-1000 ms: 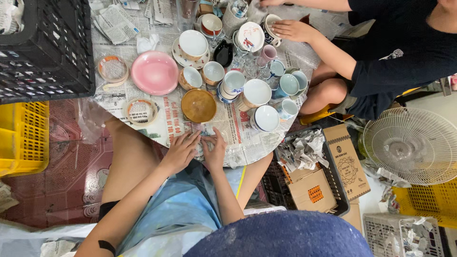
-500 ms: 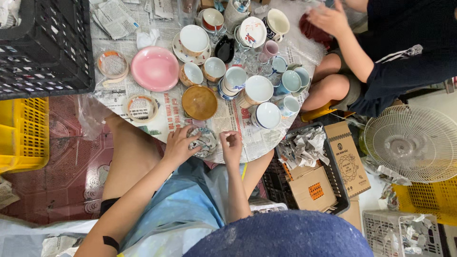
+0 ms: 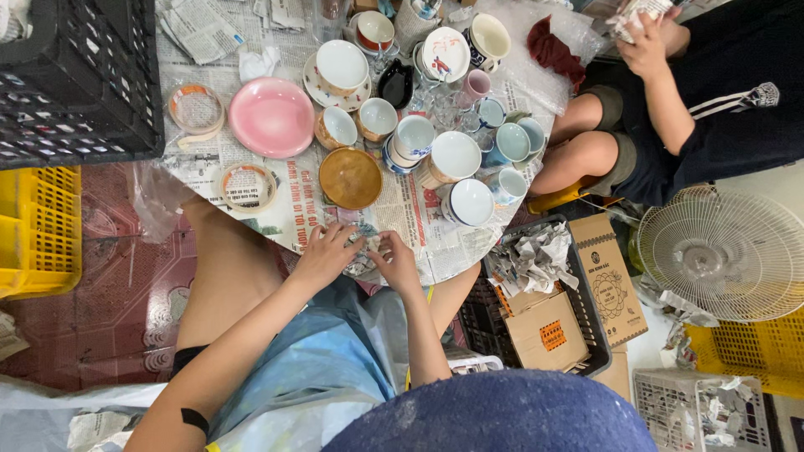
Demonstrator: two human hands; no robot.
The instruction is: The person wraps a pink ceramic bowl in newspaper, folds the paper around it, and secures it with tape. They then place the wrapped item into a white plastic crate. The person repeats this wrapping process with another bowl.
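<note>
My left hand point(image 3: 325, 254) and my right hand point(image 3: 394, 261) meet over a small bundle wrapped in crumpled newspaper point(image 3: 363, 249), both gripping it just above my lap. The bundle lies at the near edge of the newspaper sheets point(image 3: 289, 201) spread on the floor. Just beyond my hands sits a brown bowl point(image 3: 350, 177). What the paper hides I cannot tell.
A pink plate point(image 3: 271, 117), several cups and bowls point(image 3: 452, 156) and two tape rolls point(image 3: 245, 187) cover the newspaper. A black crate point(image 3: 75, 75) stands far left, a yellow crate point(image 3: 33, 230) below it. Another person point(image 3: 670, 109) sits opposite. Cardboard boxes point(image 3: 548, 331) and a fan point(image 3: 727, 251) are right.
My hands have drawn closer together around the paper bundle and pulled slightly toward me. The other person's hands have lifted away from the cups toward the upper right.
</note>
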